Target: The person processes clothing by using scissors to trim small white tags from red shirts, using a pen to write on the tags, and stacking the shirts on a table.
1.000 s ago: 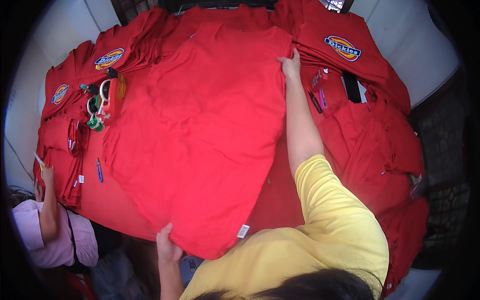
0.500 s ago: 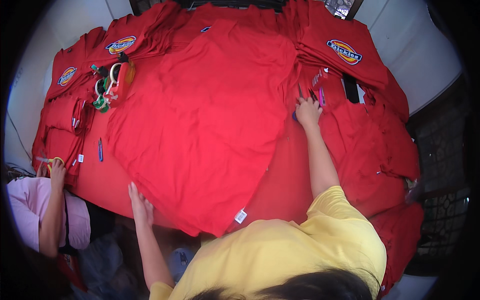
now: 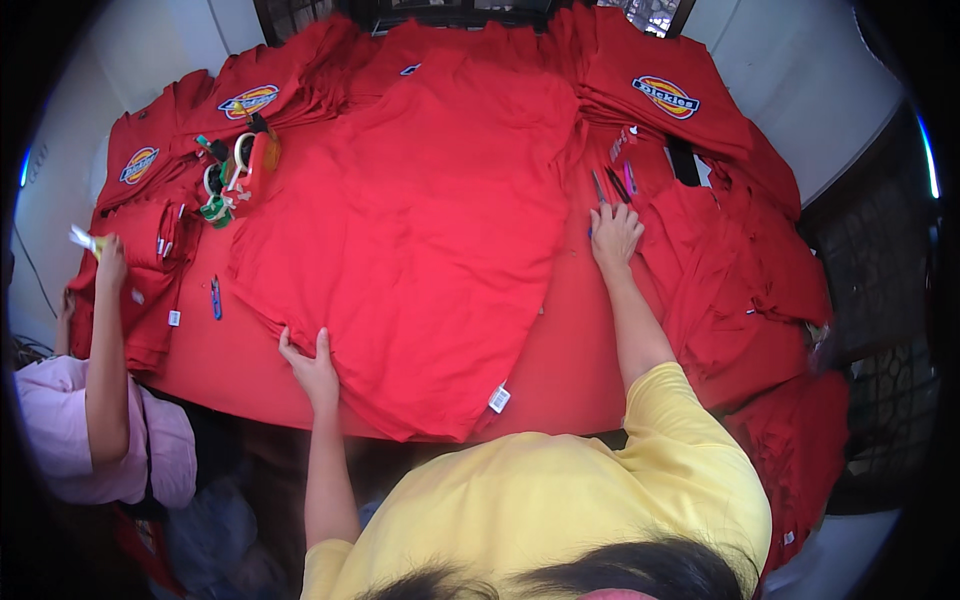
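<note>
A large red garment (image 3: 410,230) lies spread across the table before me, a white tag (image 3: 499,398) at its near edge. At its near left edge my left hand (image 3: 312,370) touches the cloth, thumb and fingers apart. My right hand (image 3: 617,238) rests on the table right of the garment, fingers spread. It covers the handle of a pair of scissors (image 3: 597,187), whose blades point away from me; only a bit of blue handle shows. Just beyond that hand lie a dark slim tool (image 3: 617,184) and a pink one (image 3: 629,176).
Stacks of folded red garments (image 3: 665,60) line the far side and both flanks. A tape dispenser (image 3: 240,165) with rolls stands at the far left. Blue thread snips (image 3: 216,298) lie left of the garment. A co-worker's hand (image 3: 110,262) holds yellow-handled scissors (image 3: 86,240).
My left hand has moved up and right onto the garment's edge. My right hand stays over the scissors. The co-worker's scissors have risen, and the whole view has shifted slightly.
</note>
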A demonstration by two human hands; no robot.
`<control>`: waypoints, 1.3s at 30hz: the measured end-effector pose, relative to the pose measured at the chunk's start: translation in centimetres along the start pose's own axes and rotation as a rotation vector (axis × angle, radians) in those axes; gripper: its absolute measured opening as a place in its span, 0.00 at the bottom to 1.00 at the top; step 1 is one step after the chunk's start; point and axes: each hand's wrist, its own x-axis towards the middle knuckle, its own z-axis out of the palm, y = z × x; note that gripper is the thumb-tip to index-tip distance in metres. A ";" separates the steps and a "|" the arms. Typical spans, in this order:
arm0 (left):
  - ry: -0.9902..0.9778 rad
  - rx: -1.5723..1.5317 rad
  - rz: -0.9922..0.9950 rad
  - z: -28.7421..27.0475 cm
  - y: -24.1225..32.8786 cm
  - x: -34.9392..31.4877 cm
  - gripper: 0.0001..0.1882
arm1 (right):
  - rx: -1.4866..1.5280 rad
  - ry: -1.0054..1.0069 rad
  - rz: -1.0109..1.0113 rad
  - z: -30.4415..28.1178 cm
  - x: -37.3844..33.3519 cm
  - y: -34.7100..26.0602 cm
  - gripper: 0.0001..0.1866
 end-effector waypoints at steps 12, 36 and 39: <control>-0.286 0.137 0.055 -5.3 -0.4 1.4 0.14 | 0.136 -0.538 0.255 -4.0 -2.6 1.2 0.17; -0.659 -1.012 -0.467 -4.4 7.2 9.2 0.17 | 1.862 -0.386 0.804 -17.4 -20.4 -8.7 0.26; -0.761 -1.017 -0.685 -2.6 5.8 11.4 0.23 | 1.896 -0.506 0.700 -18.8 -20.3 -11.1 0.27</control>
